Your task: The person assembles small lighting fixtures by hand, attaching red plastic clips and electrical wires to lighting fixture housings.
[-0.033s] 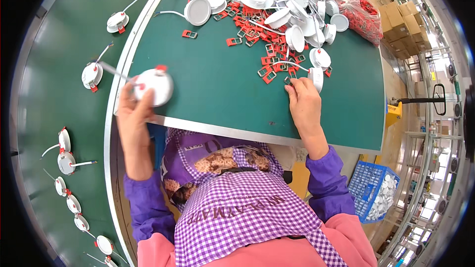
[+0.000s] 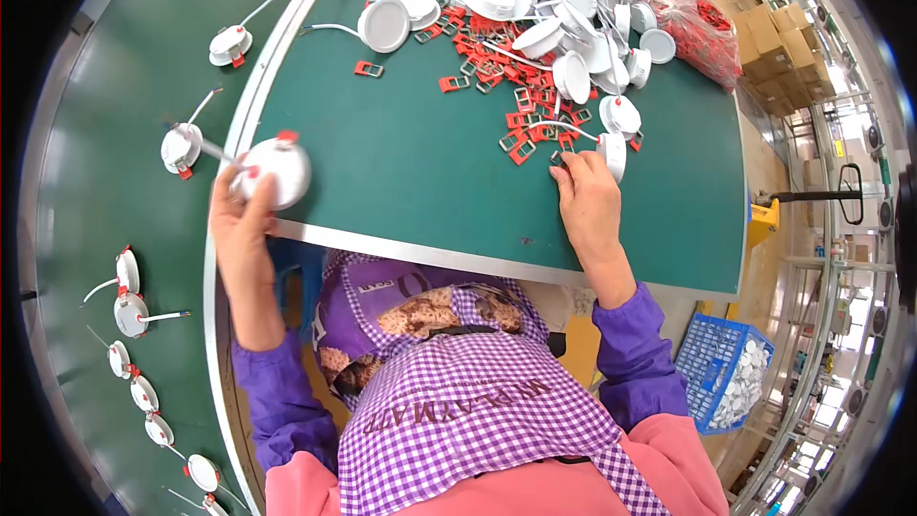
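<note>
My left hand (image 2: 241,234) grips a round white downlight (image 2: 284,175) at the left end of the green table; a red clip sticks up from its rim and its cable trails left, blurred by motion. Over at the right, my right hand (image 2: 589,210) has its fingertips pinched at a small metal-framed spring clip (image 2: 556,159), partly hidden by the fingers. Just beside those fingers a white downlight (image 2: 612,155) stands on its edge. Loose red spring clips (image 2: 521,148) lie scattered beyond this hand, with a heap of white downlights (image 2: 540,36) behind them.
Left of the table's metal edge (image 2: 250,124) runs a green belt-like surface (image 2: 91,186) bearing a row of downlights (image 2: 180,148). A clear bag of red clips (image 2: 690,27) sits at the far right. A blue crate (image 2: 702,363) with white parts stands on the floor; cardboard boxes (image 2: 778,53) are stacked beyond.
My left hand has shifted left with the downlight, toward the table's metal edge. My right hand stays at the spring clip.
</note>
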The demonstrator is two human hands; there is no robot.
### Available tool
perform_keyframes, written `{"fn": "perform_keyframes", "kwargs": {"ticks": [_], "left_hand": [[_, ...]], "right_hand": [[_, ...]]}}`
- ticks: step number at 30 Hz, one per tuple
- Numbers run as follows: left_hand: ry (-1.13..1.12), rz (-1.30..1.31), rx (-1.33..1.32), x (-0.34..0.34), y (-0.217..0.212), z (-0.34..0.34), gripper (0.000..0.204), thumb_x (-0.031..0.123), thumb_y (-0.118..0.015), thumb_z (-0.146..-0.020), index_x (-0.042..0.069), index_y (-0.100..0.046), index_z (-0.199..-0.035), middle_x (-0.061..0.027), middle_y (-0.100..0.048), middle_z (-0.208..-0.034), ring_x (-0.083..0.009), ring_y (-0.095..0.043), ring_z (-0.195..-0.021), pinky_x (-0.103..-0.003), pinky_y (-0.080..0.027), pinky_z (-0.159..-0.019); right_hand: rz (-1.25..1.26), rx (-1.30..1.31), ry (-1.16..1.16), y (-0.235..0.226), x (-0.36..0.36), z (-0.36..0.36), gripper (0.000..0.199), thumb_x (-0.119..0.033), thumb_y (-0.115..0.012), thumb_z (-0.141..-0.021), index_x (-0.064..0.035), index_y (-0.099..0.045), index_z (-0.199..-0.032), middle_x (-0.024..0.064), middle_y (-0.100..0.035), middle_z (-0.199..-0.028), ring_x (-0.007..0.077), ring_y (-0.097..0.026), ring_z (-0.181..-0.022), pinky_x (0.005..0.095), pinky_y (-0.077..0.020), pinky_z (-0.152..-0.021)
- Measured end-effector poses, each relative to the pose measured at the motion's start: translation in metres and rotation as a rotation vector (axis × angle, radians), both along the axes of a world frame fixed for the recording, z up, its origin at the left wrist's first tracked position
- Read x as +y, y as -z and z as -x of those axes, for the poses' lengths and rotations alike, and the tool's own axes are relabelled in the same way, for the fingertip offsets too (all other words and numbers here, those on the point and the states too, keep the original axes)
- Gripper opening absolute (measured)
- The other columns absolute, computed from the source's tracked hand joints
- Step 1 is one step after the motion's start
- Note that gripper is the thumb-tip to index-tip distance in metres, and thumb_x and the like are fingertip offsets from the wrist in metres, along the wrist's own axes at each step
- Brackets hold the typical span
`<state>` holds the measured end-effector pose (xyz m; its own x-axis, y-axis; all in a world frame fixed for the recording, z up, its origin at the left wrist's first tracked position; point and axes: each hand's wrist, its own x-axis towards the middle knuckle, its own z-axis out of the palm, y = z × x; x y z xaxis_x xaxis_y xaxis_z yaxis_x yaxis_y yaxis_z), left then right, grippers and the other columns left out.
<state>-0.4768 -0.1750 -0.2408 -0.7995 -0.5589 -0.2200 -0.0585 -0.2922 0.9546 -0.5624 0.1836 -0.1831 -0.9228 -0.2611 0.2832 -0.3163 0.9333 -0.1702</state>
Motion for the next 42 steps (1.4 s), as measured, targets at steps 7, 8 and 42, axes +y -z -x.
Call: {"fn": "perform_keyframes", "kwargs": {"ticks": [7,8,42], "left_hand": [[-0.327,0.441,-0.197,-0.137,0.043,-0.05,0.044,0.015,-0.07,-0.086,0.001,-0.053,-0.123,-0.0075,-0.064,-0.093,-0.0064,-0.054,-0.065,-0.019,-0.038,-0.046],[-0.394,0.62,-0.282,-0.154,0.056,-0.062,0.046,0.017,-0.07,-0.085,0.002,-0.053,-0.124,-0.0108,-0.062,-0.1,-0.0104,-0.056,-0.076,-0.023,-0.043,-0.055],[0.67,-0.896,0.277,0.107,-0.013,0.05,0.033,0.015,-0.052,-0.095,0.009,-0.043,-0.126,-0.018,-0.053,-0.125,-0.0279,-0.061,-0.107,-0.034,-0.059,-0.078]], "right_hand": [[-0.171,-0.043,-0.069,0.002,0.006,0.012,0.012,-0.01,-0.058,-0.088,-0.003,-0.061,-0.097,0.0126,-0.058,-0.087,0.0315,-0.061,-0.08,0.0419,-0.0493,-0.068],[-0.153,-0.058,-0.089,0.006,0.006,0.016,0.012,-0.01,-0.058,-0.088,-0.003,-0.061,-0.097,0.0126,-0.058,-0.087,0.0315,-0.061,-0.08,0.0419,-0.0493,-0.068],[1.331,-0.699,0.11,0.0,-0.051,-0.007,0.009,-0.004,-0.053,-0.094,0.0013,-0.052,-0.101,0.014,-0.065,-0.088,0.0192,-0.067,-0.075,0.0265,-0.0544,-0.064]]}}
